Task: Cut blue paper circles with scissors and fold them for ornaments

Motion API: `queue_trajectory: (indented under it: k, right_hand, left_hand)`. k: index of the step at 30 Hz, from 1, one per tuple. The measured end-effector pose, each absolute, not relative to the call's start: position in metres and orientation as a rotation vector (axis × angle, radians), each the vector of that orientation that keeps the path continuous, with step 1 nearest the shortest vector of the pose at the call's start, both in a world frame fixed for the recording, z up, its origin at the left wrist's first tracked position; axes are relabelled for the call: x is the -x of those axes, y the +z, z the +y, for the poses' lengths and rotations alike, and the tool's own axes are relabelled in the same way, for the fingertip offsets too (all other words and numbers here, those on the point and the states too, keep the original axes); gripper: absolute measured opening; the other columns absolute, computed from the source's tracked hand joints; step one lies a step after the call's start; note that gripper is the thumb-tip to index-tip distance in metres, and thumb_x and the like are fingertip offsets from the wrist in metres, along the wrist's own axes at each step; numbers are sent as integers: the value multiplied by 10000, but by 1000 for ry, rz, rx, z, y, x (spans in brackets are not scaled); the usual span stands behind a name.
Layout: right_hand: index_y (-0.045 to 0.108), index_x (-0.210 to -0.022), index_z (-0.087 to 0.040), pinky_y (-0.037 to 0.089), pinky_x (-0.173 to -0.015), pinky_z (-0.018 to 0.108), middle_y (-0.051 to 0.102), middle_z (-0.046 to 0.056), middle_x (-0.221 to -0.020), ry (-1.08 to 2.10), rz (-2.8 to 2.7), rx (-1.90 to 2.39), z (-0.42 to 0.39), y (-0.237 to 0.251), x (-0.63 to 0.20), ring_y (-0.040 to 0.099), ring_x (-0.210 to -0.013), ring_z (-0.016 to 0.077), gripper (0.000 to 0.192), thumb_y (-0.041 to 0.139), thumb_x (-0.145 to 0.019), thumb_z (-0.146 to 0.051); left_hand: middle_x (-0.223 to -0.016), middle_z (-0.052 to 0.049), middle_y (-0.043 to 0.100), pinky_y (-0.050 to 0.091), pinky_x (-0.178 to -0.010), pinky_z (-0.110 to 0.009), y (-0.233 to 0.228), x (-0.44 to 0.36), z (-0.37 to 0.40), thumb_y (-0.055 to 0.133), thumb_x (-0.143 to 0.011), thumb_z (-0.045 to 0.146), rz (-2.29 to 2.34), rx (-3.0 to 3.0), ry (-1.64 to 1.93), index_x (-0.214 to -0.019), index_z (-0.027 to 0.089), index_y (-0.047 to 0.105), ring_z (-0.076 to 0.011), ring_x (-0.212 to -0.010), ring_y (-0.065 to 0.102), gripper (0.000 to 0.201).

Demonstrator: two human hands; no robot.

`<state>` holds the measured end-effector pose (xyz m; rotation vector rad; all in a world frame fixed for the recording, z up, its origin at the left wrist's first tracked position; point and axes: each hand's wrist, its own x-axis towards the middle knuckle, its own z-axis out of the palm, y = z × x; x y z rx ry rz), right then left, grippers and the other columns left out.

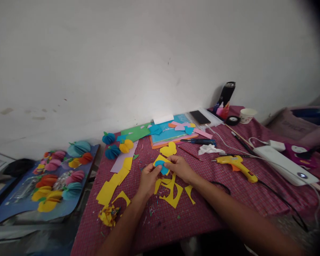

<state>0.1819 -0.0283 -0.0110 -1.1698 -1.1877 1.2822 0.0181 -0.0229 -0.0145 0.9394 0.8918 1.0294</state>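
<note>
The blue disc [164, 170] is flat and matte with a smooth curved edge, partly covered by the thumbs. It lies on the yellow paper [160, 157], a straight-edged piece, just below the centre of the frame, above the bench [194, 227]. The left hand [148, 179] and right hand [179, 168] pinch the two layers from either side. One corner of the paper points toward the frame's top; the disc, being roundish, shows no clear long axis.
</note>
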Motion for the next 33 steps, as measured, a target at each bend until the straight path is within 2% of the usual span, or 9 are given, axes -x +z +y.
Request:
queue_trajectory:
  k: [8, 16, 24, 33]
  right_hand:
    - [660, -904, -143, 409, -491, 210, 624, -21, -668, 1417, -1272, 1125, -33, -10, -181, 522, -522, 106, 305, 744, -720, -372]
    - [662, -772, -133, 387, -460, 211, 625, -20, -601, 1465, -1237, 1128, -31, -13, -180, 484, -455, 89, 248, 724, -716, -367]
    - [656, -731, -141, 366, -430, 192, 591, -40, -542, 1472, -1228, 1120, -30, -16, -181, 468, -426, 78, 258, 729, -723, -388]
    - [669, -734, -137, 377, -434, 198, 628, -20, -565, 1464, -1235, 1125, -30, -13, -182, 481, -429, 83, 293, 720, -728, -425]
  left_hand:
    - [-775, -37, 665, 465, -571, -248, -12, -19, -23, 797, -681, 377, 918, -885, 1101, -849, 127, 681, -131, -647, 595, 323]
    - [-749, -33, 665, 462, -572, -259, -13, -19, -22, 814, -661, 354, 894, -854, 1082, -843, 126, 688, -133, -632, 593, 318]
    - [-742, -31, 663, 461, -580, -261, -11, -18, -22, 823, -645, 350, 898, -849, 1070, -828, 132, 690, -134, -634, 598, 315]
    - [-764, -29, 677, 468, -586, -261, -13, -18, -21, 825, -650, 332, 875, -850, 1059, -844, 131, 691, -126, -626, 602, 310]
